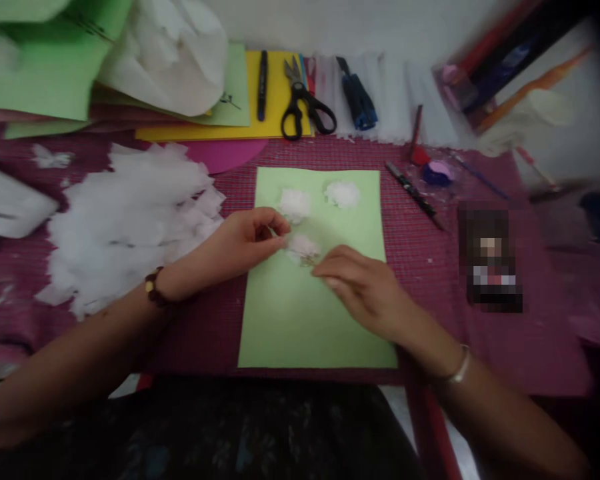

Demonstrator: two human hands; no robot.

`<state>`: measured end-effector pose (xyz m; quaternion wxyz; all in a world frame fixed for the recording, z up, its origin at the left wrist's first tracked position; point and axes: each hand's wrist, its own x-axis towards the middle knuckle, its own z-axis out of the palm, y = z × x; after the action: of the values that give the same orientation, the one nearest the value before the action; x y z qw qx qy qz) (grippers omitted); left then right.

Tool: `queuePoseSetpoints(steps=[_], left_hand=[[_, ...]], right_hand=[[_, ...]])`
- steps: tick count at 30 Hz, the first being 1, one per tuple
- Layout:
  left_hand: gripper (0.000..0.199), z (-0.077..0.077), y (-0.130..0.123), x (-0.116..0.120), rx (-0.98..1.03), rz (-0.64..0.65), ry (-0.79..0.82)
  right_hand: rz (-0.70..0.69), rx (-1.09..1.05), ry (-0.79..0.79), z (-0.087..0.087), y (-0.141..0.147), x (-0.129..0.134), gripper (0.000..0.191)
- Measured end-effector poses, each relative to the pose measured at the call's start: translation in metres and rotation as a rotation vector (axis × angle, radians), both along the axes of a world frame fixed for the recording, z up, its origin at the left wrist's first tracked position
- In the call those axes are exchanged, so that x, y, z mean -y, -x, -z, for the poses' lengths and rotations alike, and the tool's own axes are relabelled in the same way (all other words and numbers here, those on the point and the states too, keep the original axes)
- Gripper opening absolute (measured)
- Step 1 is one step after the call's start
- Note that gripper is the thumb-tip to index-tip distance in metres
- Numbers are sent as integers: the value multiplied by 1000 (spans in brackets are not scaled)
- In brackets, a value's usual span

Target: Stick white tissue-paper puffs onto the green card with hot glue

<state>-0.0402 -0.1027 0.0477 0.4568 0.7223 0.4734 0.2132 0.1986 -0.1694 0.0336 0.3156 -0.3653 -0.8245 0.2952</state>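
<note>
A light green sheet of paper point(320, 327) lies in front of me with three small white paper tufts on it. Two of them, the upper left tuft point(295, 202) and the upper right tuft point(343, 194), sit near its top. Between my hands is a third, slightly pinkish tuft point(304, 247). My left hand point(240, 243) is at its left edge, thumb and fingers pinched together; what they hold is hidden. From the right, my right hand point(363, 287) pinches at the tuft's lower edge, and I cannot make out what is between those fingertips.
A large heap of thin white paper pieces point(125, 227) lies left of the sheet. Behind are scissors point(303, 100), a black marker point(263, 87), a blue-handled cutter point(357, 97) and white paper strips point(395, 97). A dark pen point(415, 193) and a phone-like pixelated object point(490, 257) lie right.
</note>
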Motion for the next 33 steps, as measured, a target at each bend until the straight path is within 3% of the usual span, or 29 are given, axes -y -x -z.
queuePoseSetpoints(steps=[3,5,7,9,14,18,29,33], left_hand=[[9,-25,35,6,-96,-133,-198],[8,-36,59,12,-207,-248,-299],[9,-38,75,21,-315,-278,-350],[10,-31,81,29,-408,-206,-397],[18,-6,72,34,-695,-70,-591],[17,-1,69,28,-794,0,-567],[13,7,78,15,-608,-156,-442],[10,-3,76,22,-514,-198,-574]], right_hand=[[255,-417,283,2,-3,-3,16],[355,-562,469,7,-3,-7,17],[374,-613,601,13,-2,-11,18],[363,-623,657,17,0,-14,19],[371,-611,655,19,-1,-16,19],[396,-603,653,17,-3,-16,19],[406,-586,630,20,-6,-16,19],[423,-605,593,19,-5,-18,18]])
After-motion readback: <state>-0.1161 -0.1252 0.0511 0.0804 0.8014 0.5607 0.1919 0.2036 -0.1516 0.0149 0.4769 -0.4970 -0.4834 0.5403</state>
